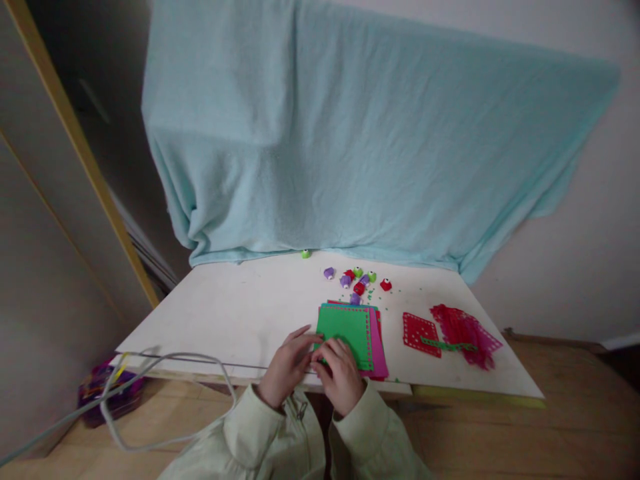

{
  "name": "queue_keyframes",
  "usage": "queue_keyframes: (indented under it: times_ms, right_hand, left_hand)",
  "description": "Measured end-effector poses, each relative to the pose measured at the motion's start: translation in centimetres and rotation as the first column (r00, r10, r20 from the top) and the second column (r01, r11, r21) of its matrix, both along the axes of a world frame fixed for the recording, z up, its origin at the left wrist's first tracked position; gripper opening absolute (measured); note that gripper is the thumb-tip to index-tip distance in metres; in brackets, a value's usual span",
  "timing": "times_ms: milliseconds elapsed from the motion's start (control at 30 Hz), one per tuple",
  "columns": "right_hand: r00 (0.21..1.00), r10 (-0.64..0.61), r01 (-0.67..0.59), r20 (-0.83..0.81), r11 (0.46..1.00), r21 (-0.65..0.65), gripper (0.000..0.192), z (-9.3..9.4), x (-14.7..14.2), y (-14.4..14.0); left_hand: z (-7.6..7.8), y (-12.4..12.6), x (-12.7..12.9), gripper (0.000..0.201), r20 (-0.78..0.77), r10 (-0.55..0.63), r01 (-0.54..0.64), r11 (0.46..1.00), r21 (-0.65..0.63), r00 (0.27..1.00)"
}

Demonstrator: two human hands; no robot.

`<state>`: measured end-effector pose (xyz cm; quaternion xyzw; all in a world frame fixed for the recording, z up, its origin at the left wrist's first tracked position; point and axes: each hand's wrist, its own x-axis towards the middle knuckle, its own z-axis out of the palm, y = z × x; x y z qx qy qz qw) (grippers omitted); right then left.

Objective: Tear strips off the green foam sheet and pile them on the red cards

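A stack of coloured paper sheets, green (349,329) on top with pink (379,353) and red beneath, lies near the front edge of a white board table (235,310). My left hand (286,365) and my right hand (341,375) meet at the stack's near left corner, fingers bent over it. Whether they pinch the sheet or a small object there I cannot tell. Both sleeves are pale cream.
Several small punches, purple, green and red (359,280), sit behind the stack. Punched red sheets (421,333) and a crumpled red heap (465,330) lie to the right. A light blue cloth (350,133) hangs behind. A grey cable (165,363) loops at the left front edge.
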<state>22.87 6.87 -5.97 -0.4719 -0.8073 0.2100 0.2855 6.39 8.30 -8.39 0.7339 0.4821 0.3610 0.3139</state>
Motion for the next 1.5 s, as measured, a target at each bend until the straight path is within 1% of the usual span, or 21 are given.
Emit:
queue_keyframes:
  times_ms: [167,467,767,933,1200,1500]
  right_hand:
    - [1.0,0.018,-0.018,-0.01,1.0,-0.012,0.006,0.07,0.02,0.1]
    - [0.997,0.079,-0.079,0.01,0.997,-0.018,0.006,0.39,0.19,0.57]
    - [0.991,0.132,-0.132,0.019,0.991,0.026,0.009,0.39,0.37,0.75]
    - [0.994,0.107,-0.106,-0.013,0.994,0.018,0.005,-0.12,0.6,0.74]
    - [0.997,0.083,-0.083,-0.012,0.997,0.006,0.006,-0.28,0.65,0.6]
    - [0.997,0.078,-0.078,-0.027,0.997,-0.003,0.006,-0.35,0.59,0.75]
  left_hand:
    - [-0.18,0.04,0.13,0.058,0.029,0.004,-0.004,1.0,-0.011,1.0]
    - [-0.03,-0.12,0.19,0.047,0.056,0.01,-0.01,1.0,-0.005,0.998]
    - [-0.17,-0.02,0.25,0.044,0.083,0.01,-0.01,1.0,-0.005,0.997]
    - [-0.31,-0.01,0.13,0.049,0.052,-0.005,0.005,1.0,0.015,0.999]
    - [-0.4,0.01,0.1,0.047,0.036,-0.006,0.006,1.0,0.018,0.999]
    - [0.33,-0.2,0.11,0.048,0.025,-0.007,0.007,1.0,0.008,1.0]
